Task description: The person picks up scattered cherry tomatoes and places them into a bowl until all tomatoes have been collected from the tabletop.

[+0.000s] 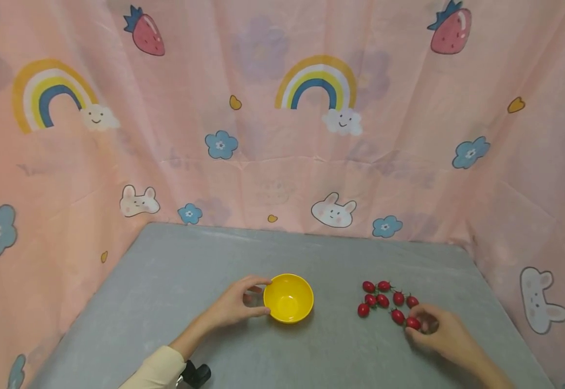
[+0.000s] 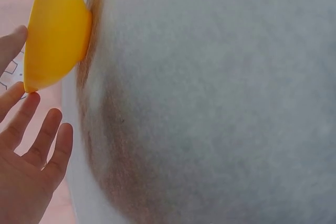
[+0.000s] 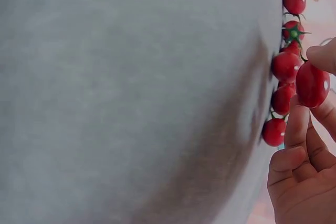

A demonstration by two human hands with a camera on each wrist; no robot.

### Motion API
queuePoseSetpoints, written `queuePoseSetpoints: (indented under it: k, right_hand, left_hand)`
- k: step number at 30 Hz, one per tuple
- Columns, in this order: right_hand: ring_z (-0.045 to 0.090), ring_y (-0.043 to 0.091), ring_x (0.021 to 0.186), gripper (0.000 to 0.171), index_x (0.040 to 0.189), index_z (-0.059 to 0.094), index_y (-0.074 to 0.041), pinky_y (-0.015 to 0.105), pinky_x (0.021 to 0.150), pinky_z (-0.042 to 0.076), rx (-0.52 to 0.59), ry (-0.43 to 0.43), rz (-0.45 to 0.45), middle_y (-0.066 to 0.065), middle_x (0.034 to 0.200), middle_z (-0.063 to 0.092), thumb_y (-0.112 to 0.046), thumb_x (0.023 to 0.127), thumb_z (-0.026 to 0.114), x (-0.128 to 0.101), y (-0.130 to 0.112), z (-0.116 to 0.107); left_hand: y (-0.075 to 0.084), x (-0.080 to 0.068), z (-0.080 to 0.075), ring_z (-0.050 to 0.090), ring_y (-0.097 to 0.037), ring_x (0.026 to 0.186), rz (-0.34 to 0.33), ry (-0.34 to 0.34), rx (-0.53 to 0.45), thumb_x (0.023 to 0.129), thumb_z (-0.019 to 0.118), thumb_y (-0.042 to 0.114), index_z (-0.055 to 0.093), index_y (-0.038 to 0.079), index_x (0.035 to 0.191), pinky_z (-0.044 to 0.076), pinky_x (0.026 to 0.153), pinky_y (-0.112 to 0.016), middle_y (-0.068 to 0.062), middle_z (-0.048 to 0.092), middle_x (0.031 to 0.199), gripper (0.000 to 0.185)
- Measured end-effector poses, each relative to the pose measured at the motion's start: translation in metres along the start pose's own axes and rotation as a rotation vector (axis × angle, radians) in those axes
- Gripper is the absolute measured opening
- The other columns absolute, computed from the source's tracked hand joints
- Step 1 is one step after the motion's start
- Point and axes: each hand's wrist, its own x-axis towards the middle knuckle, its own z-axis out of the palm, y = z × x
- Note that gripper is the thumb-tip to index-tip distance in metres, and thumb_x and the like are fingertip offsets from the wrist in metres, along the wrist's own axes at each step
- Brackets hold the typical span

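A small yellow bowl (image 1: 288, 299) stands upright on the grey table. My left hand (image 1: 236, 303) holds its left side, thumb and a finger spread on the rim; in the left wrist view the other fingers of that hand (image 2: 31, 156) stay off the bowl (image 2: 55, 32). To the right, my right hand (image 1: 440, 332) pinches a cherry tomato (image 1: 413, 323) between thumb and fingers. The right wrist view shows this red tomato (image 3: 313, 84) at the fingertips of the hand (image 3: 304, 182). Several more cherry tomatoes (image 1: 382, 300) with green stems lie in a loose group beside it.
The grey table (image 1: 243, 248) reaches back to a pink printed curtain (image 1: 263, 178), which also hangs at both sides. A black object (image 1: 197, 374) shows by the left sleeve (image 1: 160, 367). A stretch of table separates the bowl from the tomatoes.
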Motion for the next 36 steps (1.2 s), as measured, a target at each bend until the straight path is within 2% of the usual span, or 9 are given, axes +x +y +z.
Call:
queuePoseSetpoints:
  k: [4,10,13,20,29,36]
  right_hand:
    - [0.053,0.009,0.069,0.030,0.100,0.068,-0.006,0.028,0.060,0.049,0.003,0.007,-0.044,-0.004,0.077,0.058,-0.011,0.078,0.088,0.006,-0.003,-0.001]
    - [0.053,0.008,0.068,0.028,0.097,0.069,-0.010,0.027,0.060,0.051,0.006,0.038,-0.157,-0.008,0.076,0.057,-0.011,0.078,0.089,0.016,-0.013,-0.002]
    - [0.054,0.009,0.070,0.029,0.098,0.069,-0.011,0.027,0.060,0.049,0.003,0.038,-0.162,-0.008,0.078,0.058,-0.013,0.078,0.089,0.021,-0.022,-0.002]
    - [0.053,0.014,0.070,0.029,0.103,0.069,-0.013,0.027,0.055,0.043,0.001,0.025,-0.101,-0.004,0.077,0.057,-0.014,0.080,0.087,0.034,-0.041,0.001]
    - [0.054,0.016,0.067,0.030,0.103,0.070,-0.011,0.027,0.049,0.043,0.066,0.030,-0.197,-0.003,0.077,0.058,-0.012,0.079,0.089,0.051,-0.059,0.014]
    - [0.057,0.017,0.071,0.028,0.102,0.070,-0.012,0.028,0.056,0.047,0.147,0.013,-0.287,-0.004,0.081,0.061,-0.008,0.080,0.087,0.063,-0.074,0.029]
  left_hand:
    - [-0.001,0.000,0.000,0.062,-0.027,0.114,-0.002,0.003,0.008,0.087,0.084,0.022,0.062,0.011,0.135,0.054,0.092,-0.043,-0.004,0.059,0.133,0.054]
    - [0.000,-0.001,-0.001,0.062,-0.027,0.114,-0.016,0.004,0.015,0.087,0.084,0.023,0.062,0.012,0.134,0.054,0.092,-0.043,-0.003,0.059,0.133,0.054]
    - [0.000,-0.001,-0.002,0.061,-0.025,0.114,-0.025,0.007,0.020,0.087,0.084,0.024,0.062,0.012,0.134,0.054,0.092,-0.043,-0.003,0.059,0.133,0.054]
    - [-0.001,0.001,-0.003,0.062,-0.026,0.113,-0.017,0.006,0.021,0.087,0.084,0.023,0.062,0.011,0.134,0.055,0.091,-0.043,-0.004,0.059,0.134,0.054]
    - [0.002,0.002,-0.004,0.063,-0.027,0.113,-0.008,-0.004,0.022,0.086,0.084,0.024,0.062,0.010,0.134,0.054,0.091,-0.044,-0.003,0.059,0.133,0.054]
    - [0.001,0.005,-0.003,0.063,-0.026,0.112,-0.015,-0.007,0.028,0.086,0.085,0.024,0.063,0.012,0.134,0.055,0.091,-0.039,-0.003,0.059,0.134,0.055]
